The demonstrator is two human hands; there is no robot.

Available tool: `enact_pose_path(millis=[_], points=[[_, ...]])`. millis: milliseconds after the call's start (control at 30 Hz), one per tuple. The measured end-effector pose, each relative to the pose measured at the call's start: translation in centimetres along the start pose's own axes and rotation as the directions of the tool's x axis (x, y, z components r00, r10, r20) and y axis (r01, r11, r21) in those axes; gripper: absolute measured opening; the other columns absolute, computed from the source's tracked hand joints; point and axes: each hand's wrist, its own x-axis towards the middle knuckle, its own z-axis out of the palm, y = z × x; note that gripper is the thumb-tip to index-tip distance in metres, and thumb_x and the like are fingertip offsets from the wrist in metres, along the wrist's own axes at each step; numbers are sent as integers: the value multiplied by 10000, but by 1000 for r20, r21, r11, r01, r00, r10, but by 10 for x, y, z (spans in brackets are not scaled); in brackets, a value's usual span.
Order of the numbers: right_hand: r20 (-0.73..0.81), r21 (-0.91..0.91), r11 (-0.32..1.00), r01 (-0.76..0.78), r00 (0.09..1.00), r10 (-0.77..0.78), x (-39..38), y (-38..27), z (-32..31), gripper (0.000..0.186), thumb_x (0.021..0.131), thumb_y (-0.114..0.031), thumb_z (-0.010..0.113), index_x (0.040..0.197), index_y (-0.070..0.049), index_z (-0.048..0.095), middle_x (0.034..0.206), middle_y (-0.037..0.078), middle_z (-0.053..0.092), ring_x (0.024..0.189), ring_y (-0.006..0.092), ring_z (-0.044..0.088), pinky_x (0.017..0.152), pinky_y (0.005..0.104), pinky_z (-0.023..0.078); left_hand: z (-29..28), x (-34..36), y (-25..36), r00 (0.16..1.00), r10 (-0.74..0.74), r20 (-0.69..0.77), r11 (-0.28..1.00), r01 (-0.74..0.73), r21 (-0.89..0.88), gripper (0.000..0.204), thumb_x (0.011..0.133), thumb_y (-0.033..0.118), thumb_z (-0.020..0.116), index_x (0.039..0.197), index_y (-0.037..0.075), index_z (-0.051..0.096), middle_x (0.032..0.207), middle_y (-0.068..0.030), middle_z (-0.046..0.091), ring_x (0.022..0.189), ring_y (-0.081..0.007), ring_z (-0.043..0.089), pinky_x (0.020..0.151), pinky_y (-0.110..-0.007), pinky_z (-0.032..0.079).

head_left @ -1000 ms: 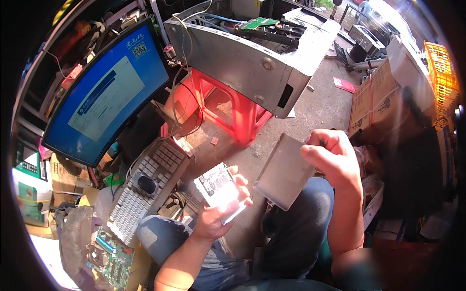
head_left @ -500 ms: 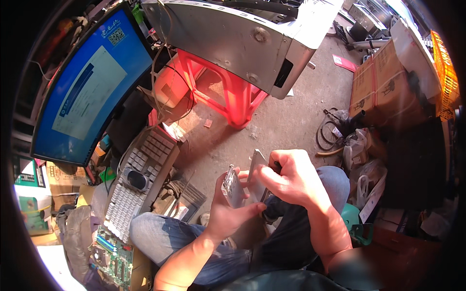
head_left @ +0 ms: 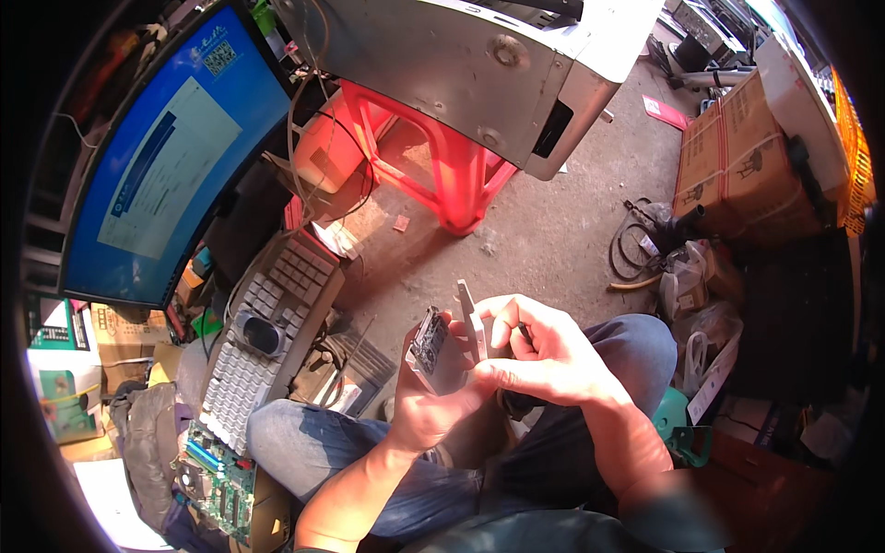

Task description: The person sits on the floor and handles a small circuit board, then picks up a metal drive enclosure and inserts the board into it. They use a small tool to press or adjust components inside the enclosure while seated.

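Both my hands are raised over my lap, close together. In my left hand [head_left: 431, 413] is a silver boxy part that looks like a hard drive [head_left: 426, 347], its dark, ridged connector end facing up. A flat silver metal piece [head_left: 471, 324] stands upright, edge-on, between the hands. My right hand [head_left: 544, 355] grips it from the right, with its thumb against the lower end. Something small and dark [head_left: 526, 330] shows among the curled right fingers; its kind is hidden. The left fingertips lie partly behind the parts.
To the left are a lit monitor [head_left: 175, 157], a white keyboard [head_left: 241, 369] with a mouse [head_left: 259, 334] on it, and a green circuit board [head_left: 214, 488]. Ahead, a metal computer case [head_left: 442, 78] rests on a red stool [head_left: 452, 189]. Cardboard boxes [head_left: 737, 157] and plastic bags [head_left: 687, 281] line the right.
The flat metal piece has turned edge-on and shifted slightly left. My right hand has rolled, its thumb now lower and reaching left. The view has shifted slightly.
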Motion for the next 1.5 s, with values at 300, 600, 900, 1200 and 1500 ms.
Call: enact_pose_path(millis=[300, 600, 900, 1200, 1500], points=[[-50, 51, 999, 3, 999, -1, 0, 9, 6, 426, 784, -172, 861, 990, -63, 504, 1149, 91, 601, 1093, 154, 537, 977, 342, 433, -12, 0, -1, 997, -2, 72, 982, -11, 187, 921, 721, -20, 873, 1455, 49, 321, 1288, -84, 553, 1169, -171, 570, 1020, -341, 468], [-75, 72, 996, -55, 995, 60, -5, 8, 24, 546, 778, -145, 879, 1144, -41, 487, 1129, 99, 610, 1072, 130, 560, 954, 321, 458, -14, -2, -4, 998, -60, -6, 998, 60, 28, 1222, 522, 146, 1007, 1480, 50, 254, 1387, -75, 448, 1274, -196, 468, 1075, -379, 404], [-92, -101, 995, 7, 996, -16, -5, 12, 28, 600, 755, -238, 900, 1149, -30, 497, 1158, 93, 578, 1090, 153, 545, 961, 324, 446, -14, -1, 1, 989, -150, -8, 988, 150, 20, 1295, 469, 263, 1026, 1479, 44, 246, 1360, -105, 468, 1246, -229, 505, 1044, -402, 437], [-92, -99, 994, 51, 994, -60, -5, 19, 28, 570, 774, -240, 883, 1149, -37, 505, 1178, 99, 569, 1111, 165, 536, 976, 323, 427, -11, 12, 12, 992, -125, 22, 966, 117, 231, 1295, 363, 434, 1007, 1394, 9, 350, 1212, -93, 550, 1095, -204, 588, 932, -362, 497], [-128, -199, 980, -14, 992, -12, -6, 18, 32, 655, 702, -333, 923, 1141, -32, 541, 1210, 110, 557, 1062, 198, 583, 809, 324, 513, -14, 16, 11, 983, -6, 181, 942, -56, 332, 1287, 493, 536, 962, 1438, -42, 309, 1253, -121, 528, 1211, -232, 520, 1048, -397, 417]])
